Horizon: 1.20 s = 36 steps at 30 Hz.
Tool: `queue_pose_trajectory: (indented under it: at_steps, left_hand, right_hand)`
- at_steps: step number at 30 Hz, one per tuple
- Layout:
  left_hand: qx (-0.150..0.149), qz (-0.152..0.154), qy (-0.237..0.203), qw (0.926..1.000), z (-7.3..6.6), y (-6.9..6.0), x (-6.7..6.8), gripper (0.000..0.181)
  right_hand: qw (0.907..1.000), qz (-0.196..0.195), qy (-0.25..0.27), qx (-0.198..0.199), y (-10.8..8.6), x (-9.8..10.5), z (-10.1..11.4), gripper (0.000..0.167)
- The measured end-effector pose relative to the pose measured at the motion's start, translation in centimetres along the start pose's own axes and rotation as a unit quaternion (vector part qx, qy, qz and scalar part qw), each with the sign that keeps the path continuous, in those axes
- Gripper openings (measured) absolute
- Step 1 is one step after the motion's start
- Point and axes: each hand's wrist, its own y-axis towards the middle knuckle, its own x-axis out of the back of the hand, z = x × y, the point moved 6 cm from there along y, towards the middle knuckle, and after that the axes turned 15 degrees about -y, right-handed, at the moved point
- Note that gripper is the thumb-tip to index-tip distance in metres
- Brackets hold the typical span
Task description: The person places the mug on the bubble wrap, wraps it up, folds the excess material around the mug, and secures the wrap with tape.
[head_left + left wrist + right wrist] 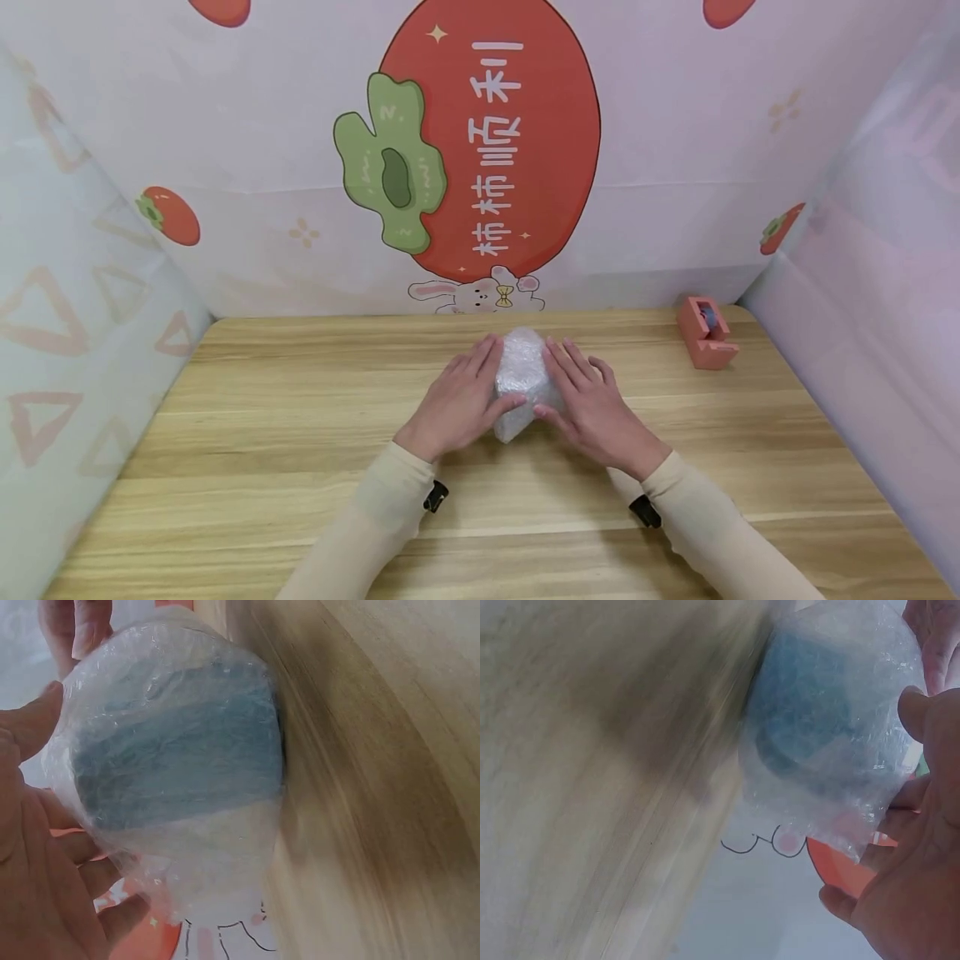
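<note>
A bundle in clear bubble wrap (521,367) stands on the wooden table between the two hands. Through the plastic in the left wrist view, a blue-grey block-like thing (184,754) shows; its kind is hidden by the layers. My left hand (459,402) lies against the bundle's left side, fingers mostly straight, thumb on its near face. On the other side, my right hand (600,408) presses the wrap with extended fingers, its thumb reaching toward the left one. Loose wrap (847,825) bulges beside the right fingers in the right wrist view.
A pink tape dispenser (705,333) with a roll in it stands at the table's back right. Behind the wooden table (300,467) hangs a printed cloth backdrop (660,167), with further cloth walls at left and right.
</note>
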Motion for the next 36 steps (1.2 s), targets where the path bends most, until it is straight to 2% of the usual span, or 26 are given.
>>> queue_pose_trajectory:
  at_steps: [3,6,9,14,22,26,31,36]
  left_hand:
    - [0.004,-0.004,-0.043,0.9991,0.5,-0.1,0.1,0.090]
    - [-0.001,-0.021,-0.084,0.9962,0.9,-0.3,0.2,0.091]
    - [-0.006,-0.035,-0.106,0.9938,1.3,-0.5,0.3,0.089]
    - [-0.005,-0.044,-0.115,0.9924,1.5,-0.6,0.5,0.088]
    - [-0.012,-0.074,-0.106,0.9916,1.2,-0.5,1.0,0.092]
    - [0.002,-0.084,-0.107,0.9907,1.7,-0.2,1.4,0.089]
    - [0.011,-0.078,-0.110,0.9908,2.6,0.5,1.9,0.087]
    - [0.011,-0.069,-0.103,0.9922,3.4,1.5,2.3,0.085]
  right_hand:
    - [0.9991,-0.008,0.041,-0.001,0.1,0.2,-0.3,0.078]
    - [0.9961,-0.028,0.083,-0.009,0.1,0.8,-0.7,0.076]
    - [0.9939,-0.057,0.093,-0.017,0.1,1.4,-1.0,0.069]
    - [0.9929,-0.074,0.089,-0.028,0.2,1.8,-1.0,0.061]
    - [0.9939,-0.069,0.084,-0.023,0.6,1.7,-1.1,0.064]
    - [0.9937,-0.072,0.077,-0.038,1.2,1.4,-1.1,0.062]
    - [0.9916,-0.084,0.073,-0.064,2.3,0.8,-1.2,0.059]
    - [0.9896,-0.079,0.075,-0.094,3.2,0.2,-1.4,0.060]
